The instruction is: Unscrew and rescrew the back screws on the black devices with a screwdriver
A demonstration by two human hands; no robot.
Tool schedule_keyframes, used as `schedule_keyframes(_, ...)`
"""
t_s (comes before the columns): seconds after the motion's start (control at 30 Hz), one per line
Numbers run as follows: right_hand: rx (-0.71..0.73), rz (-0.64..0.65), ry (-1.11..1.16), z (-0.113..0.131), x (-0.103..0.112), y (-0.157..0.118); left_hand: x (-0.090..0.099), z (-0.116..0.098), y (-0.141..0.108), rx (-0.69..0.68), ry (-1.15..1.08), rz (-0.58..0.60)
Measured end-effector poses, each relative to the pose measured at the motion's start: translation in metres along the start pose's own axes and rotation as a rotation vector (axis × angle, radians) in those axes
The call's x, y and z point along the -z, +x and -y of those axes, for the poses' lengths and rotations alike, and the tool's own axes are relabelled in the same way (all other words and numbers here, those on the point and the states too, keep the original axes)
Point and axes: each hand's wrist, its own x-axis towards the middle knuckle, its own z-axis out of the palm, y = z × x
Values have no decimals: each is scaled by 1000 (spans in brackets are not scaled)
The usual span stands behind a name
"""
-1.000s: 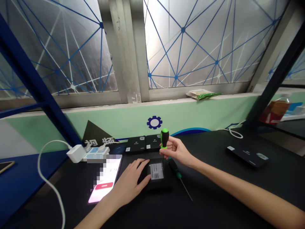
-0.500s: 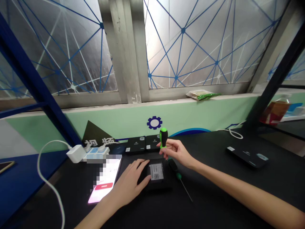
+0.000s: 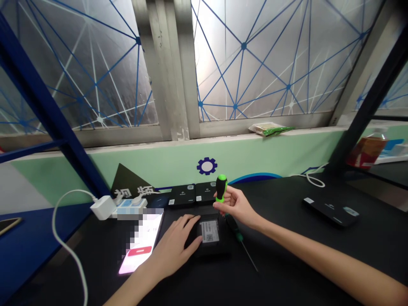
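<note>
A flat black box (image 3: 212,251) with a white printed label (image 3: 210,230) lies on the dark table in front of me. My left hand (image 3: 178,238) rests on the box's left part, fingers stretched out and thumb apart beside the label. In my right hand (image 3: 237,206) a green-and-black screwdriver (image 3: 221,187) is held upright by its handle. Its shaft points down at the box's far right corner; the tip is too small to make out. Just right of the box lies a second screwdriver (image 3: 238,236), dark green, its shaft toward me.
Two black boxes (image 3: 182,195) stand side by side against the wall. Left of my hand lies a lit phone (image 3: 143,242), with a power strip (image 3: 129,205) and white charger (image 3: 103,207) behind it. Another black box (image 3: 331,211) lies to the right.
The upright screwdriver and my right hand have shifted very slightly to the right and down in view. My left hand keeps its place on the box.
</note>
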Motion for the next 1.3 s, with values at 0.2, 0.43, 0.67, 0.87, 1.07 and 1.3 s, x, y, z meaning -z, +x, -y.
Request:
schedule_keyframes(0.2,29,44,-23,7,3,-5,2,-2,0,-1,-1,11)
schedule_keyframes(0.43,0,26,-13,4,1,-5,3,-2,-1,-3,8,3)
schedule_keyframes(0.67,-18,-28,-8,1,-3,-1,2,-3,-1,16,-3,12)
schedule_keyframes(0.87,0,-4,-21,4,-2,-2,3,-2,-1,5,-10,18)
schedule_keyframes(1.07,21,35,-34,5,0,-7,4,-3,0,2,-16,14)
schedule_keyframes(1.3,-9,12,-21,0,-4,-7,4,-4,0,-3,-15,5)
